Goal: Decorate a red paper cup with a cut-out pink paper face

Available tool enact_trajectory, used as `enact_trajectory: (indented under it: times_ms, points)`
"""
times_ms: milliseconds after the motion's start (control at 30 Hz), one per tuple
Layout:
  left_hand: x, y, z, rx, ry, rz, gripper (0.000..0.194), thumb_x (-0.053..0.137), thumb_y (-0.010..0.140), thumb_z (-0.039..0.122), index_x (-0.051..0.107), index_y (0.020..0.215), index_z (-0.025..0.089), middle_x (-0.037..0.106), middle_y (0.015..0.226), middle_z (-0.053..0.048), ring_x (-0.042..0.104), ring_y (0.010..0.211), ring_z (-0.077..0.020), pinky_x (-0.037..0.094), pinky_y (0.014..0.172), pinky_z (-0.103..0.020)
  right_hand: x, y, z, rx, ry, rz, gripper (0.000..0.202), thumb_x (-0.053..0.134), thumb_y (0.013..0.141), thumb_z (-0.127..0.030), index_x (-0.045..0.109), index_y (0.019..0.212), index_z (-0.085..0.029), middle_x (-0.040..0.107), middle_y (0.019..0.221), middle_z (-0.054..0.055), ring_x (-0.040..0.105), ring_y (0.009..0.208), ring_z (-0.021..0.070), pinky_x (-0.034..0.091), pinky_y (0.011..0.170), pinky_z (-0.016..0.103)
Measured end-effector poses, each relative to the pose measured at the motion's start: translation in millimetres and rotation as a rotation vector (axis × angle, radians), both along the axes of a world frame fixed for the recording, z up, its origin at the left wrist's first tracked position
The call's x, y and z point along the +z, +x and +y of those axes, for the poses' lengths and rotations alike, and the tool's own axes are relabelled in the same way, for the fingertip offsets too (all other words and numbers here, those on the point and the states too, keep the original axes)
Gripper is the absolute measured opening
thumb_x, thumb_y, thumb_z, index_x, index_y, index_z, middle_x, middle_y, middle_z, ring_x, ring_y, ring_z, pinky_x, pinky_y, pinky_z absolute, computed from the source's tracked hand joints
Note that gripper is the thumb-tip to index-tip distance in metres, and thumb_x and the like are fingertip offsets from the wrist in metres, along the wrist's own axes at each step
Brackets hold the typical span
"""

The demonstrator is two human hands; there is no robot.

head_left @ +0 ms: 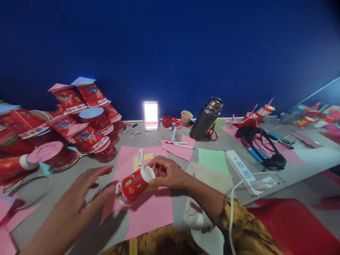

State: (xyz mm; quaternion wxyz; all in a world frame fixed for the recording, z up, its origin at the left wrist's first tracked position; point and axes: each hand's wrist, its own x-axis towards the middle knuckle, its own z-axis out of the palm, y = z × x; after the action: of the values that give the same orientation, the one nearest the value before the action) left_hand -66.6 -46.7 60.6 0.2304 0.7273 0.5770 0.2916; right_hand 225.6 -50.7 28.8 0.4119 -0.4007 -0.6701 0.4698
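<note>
My right hand grips a red paper cup near its white end, thumb and fingers round the edge. The cup is tilted above pink paper on the table. Left of the cup, my left hand hangs with thumb and fingers apart, holding nothing. Behind the cup, a white glue stick lies at a yellow paper piece. Red cups with pink and blue paper pieces are stacked at the left.
A dark flask stands at the back beside red-handled scissors. Markers lie on pink paper. Towards the right are a power strip with a white cable, a black headset-like strap and a red chair. A blue wall rises behind.
</note>
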Motion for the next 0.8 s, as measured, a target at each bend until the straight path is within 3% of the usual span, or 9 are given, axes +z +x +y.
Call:
enact_trajectory:
  times_ms: [100,200,333,433,567,633,733,800]
  points:
    - [-9.3,18,-8,-0.238,0.165,0.2,0.074,0.07,0.075,0.069,0.064,0.135,0.027,0.072,0.131,-0.012,0.066,0.118,-0.0411,0.055,0.095,-0.051,-1.5,-3,-1,-0.015,0.05,-0.038,0.052,0.092,0.07,-0.048,0.074,0.111,-0.021,0.067,0.109,0.004,0.06,0.089,0.0167,0.049,0.08,0.029]
    - [-18.0,40,-14,-0.294,0.185,0.319,0.071,0.071,0.078,0.068,0.064,0.131,0.022,0.071,0.125,-0.016,0.066,0.112,-0.0386,0.053,0.093,-0.049,-2.7,-4,-2,-0.021,0.076,-0.049,0.052,0.093,0.07,-0.048,0.073,0.112,-0.023,0.068,0.109,0.003,0.061,0.09,0.0171,0.049,0.08,0.029]
    - [-28.6,49,-12,-0.262,0.175,0.317,0.049,0.067,0.083,0.058,0.068,0.118,0.023,0.072,0.113,-0.014,0.069,0.099,-0.0348,0.054,0.083,-0.046,-2.6,-5,-4,-0.024,0.121,-0.04,0.054,0.093,0.07,-0.046,0.072,0.114,-0.023,0.07,0.112,0.004,0.062,0.092,0.0179,0.05,0.08,0.029]
    - [-40.4,42,-4,-0.232,0.213,0.209,0.047,0.069,0.08,0.05,0.067,0.119,0.024,0.068,0.117,-0.013,0.067,0.103,-0.0345,0.057,0.087,-0.048,-2.3,-4,-3,-0.064,0.119,-0.019,0.056,0.091,0.07,-0.044,0.072,0.118,-0.022,0.072,0.112,0.006,0.064,0.086,0.0172,0.051,0.076,0.029]
    - [-47.5,32,6,-0.123,0.259,0.01,0.053,0.069,0.076,0.046,0.065,0.124,0.023,0.063,0.118,-0.013,0.066,0.108,-0.0345,0.057,0.097,-0.051,-0.5,8,6,-0.351,-0.008,0.048,0.026,0.077,0.082,-0.038,0.075,0.101,-0.02,0.075,0.087,0.003,0.062,0.07,0.0141,0.049,0.064,0.026]
    - [-42.9,30,9,-0.055,0.184,-0.085,0.057,0.069,0.077,0.054,0.063,0.125,0.024,0.066,0.119,-0.012,0.068,0.11,-0.0353,0.057,0.1,-0.051,0.0,20,15,-0.49,-0.052,0.123,0.022,0.074,0.084,-0.04,0.074,0.089,-0.019,0.072,0.076,0.002,0.06,0.063,0.013,0.048,0.059,0.025]
    - [-33.3,26,15,0.084,-0.024,-0.176,0.073,0.072,0.071,0.068,0.059,0.131,0.028,0.073,0.122,-0.009,0.073,0.108,-0.0369,0.061,0.095,-0.049,-2.7,42,31,-0.627,-0.111,0.214,0.036,0.073,0.082,-0.055,0.07,0.082,-0.019,0.069,0.069,0.002,0.052,0.051,0.0106,0.043,0.049,0.024]
    - [-30.4,24,20,0.159,-0.144,-0.215,0.083,0.075,0.065,0.074,0.057,0.131,0.028,0.078,0.119,-0.009,0.077,0.103,-0.0369,0.064,0.088,-0.046,-6.7,55,41,-0.708,-0.124,0.154,0.047,0.067,0.081,-0.065,0.067,0.081,-0.019,0.069,0.069,0.003,0.049,0.048,0.0102,0.04,0.046,0.024]
